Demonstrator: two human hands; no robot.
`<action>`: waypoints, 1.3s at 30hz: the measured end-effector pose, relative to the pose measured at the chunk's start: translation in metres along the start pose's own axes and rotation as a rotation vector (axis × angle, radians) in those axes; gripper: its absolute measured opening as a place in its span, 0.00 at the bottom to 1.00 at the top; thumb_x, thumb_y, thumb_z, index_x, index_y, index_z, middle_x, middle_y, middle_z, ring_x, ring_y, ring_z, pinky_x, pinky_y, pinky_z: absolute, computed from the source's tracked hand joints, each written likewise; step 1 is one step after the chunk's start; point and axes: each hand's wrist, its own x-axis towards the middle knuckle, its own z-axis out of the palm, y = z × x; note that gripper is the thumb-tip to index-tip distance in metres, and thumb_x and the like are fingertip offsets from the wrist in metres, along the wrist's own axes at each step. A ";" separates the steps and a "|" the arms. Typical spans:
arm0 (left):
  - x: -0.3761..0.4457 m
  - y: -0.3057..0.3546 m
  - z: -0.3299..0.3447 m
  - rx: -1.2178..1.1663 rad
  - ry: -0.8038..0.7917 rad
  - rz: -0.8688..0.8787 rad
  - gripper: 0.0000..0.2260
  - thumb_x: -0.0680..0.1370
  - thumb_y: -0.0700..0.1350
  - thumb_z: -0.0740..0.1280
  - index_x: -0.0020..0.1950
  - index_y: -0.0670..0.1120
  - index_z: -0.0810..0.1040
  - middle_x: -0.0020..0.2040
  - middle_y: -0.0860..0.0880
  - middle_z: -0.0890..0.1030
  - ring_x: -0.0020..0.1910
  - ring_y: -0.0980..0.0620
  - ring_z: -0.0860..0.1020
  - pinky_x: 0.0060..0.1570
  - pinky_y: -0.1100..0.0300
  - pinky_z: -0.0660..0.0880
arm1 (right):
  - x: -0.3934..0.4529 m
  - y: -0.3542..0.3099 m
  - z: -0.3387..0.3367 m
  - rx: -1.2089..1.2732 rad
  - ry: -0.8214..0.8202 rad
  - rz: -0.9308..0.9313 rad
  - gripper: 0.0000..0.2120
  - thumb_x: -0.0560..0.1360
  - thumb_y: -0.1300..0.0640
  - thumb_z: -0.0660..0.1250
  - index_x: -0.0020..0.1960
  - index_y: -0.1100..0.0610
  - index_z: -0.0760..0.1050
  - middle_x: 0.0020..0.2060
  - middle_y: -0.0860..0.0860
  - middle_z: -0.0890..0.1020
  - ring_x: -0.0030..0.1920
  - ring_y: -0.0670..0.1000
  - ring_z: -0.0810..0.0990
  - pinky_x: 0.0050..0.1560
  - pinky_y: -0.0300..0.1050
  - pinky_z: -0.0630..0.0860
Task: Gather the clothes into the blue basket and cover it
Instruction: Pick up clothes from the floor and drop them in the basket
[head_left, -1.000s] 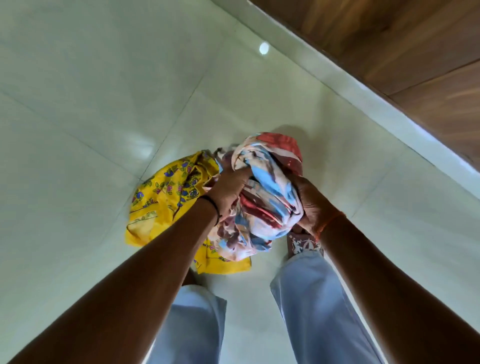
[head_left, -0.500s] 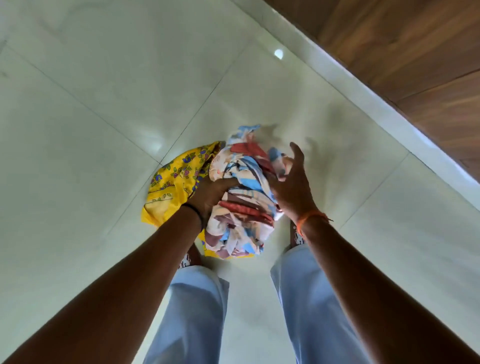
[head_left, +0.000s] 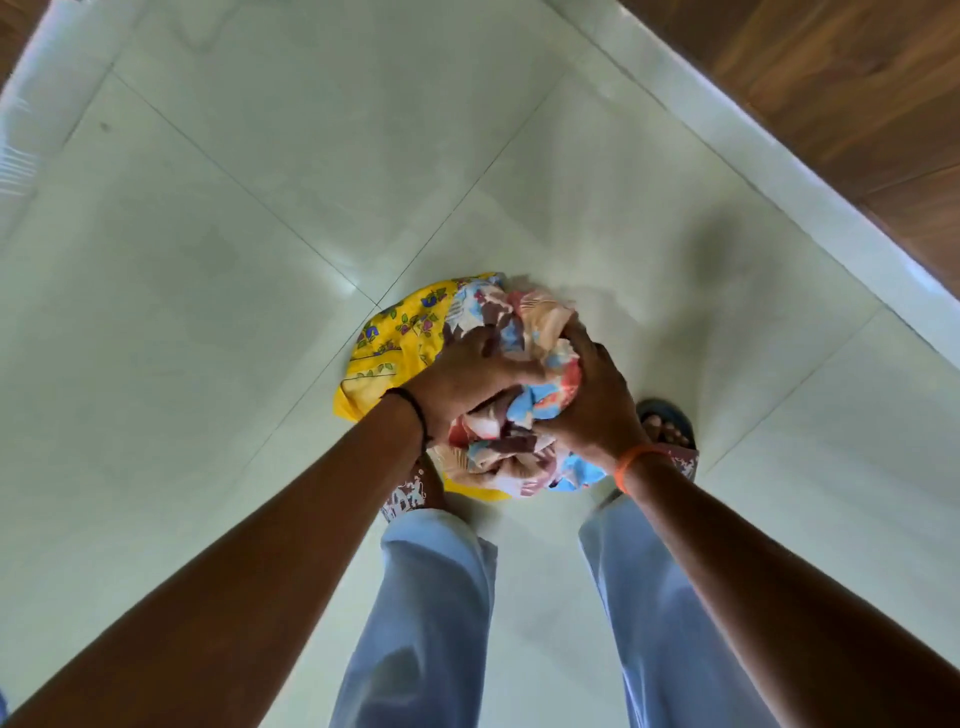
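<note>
**2 hands bunch the patterned cloth; basket out of view**

The fingers (head_left: 470, 358) of the left hand (head_left: 457, 382) are curled and pressed into the top of a crumpled patterned cloth (head_left: 524, 415), blue, red and cream. The right hand (head_left: 597, 410) closes on the same bundle from the other side, so it is squeezed between the 2 palms above the floor (head_left: 234, 260).

Just beyond the left fingers, partly under the bundle, lies a yellow flowered cloth (head_left: 387, 353). Whether it is caught in the grip or only lying on the floor beneath cannot be told from this angle.

Below the hands are the person's pale blue trouser legs (head_left: 431, 623), with a sandalled foot (head_left: 667, 423) just beside the right wrist. The blue basket and its cover are nowhere in view.

The cloth looks light, soft and limp: it will sag and trail loose ends wherever it is not held. A hold around the middle of the wad, with the ends tucked inward, should keep it together. The yellow piece would probably best be scooped from underneath, gathered into the same armful.
</note>
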 end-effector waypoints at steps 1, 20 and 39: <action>-0.005 -0.008 -0.008 0.190 -0.024 0.061 0.37 0.63 0.55 0.79 0.69 0.50 0.70 0.62 0.47 0.80 0.59 0.49 0.78 0.56 0.56 0.78 | 0.002 0.003 -0.002 0.091 -0.021 0.054 0.40 0.58 0.52 0.81 0.67 0.46 0.71 0.57 0.45 0.81 0.54 0.46 0.80 0.55 0.39 0.75; 0.085 -0.184 -0.059 0.484 0.369 0.216 0.42 0.64 0.55 0.77 0.74 0.55 0.63 0.69 0.46 0.74 0.67 0.43 0.74 0.60 0.49 0.75 | 0.035 0.059 0.150 0.377 -0.221 0.426 0.41 0.62 0.57 0.82 0.70 0.55 0.68 0.60 0.53 0.80 0.57 0.51 0.82 0.57 0.46 0.81; 0.155 -0.209 -0.108 0.395 0.248 0.159 0.62 0.56 0.53 0.83 0.79 0.53 0.46 0.74 0.44 0.65 0.70 0.39 0.71 0.65 0.44 0.72 | 0.066 0.110 0.218 0.511 0.054 0.467 0.54 0.55 0.64 0.85 0.74 0.57 0.60 0.66 0.53 0.76 0.64 0.52 0.77 0.65 0.53 0.74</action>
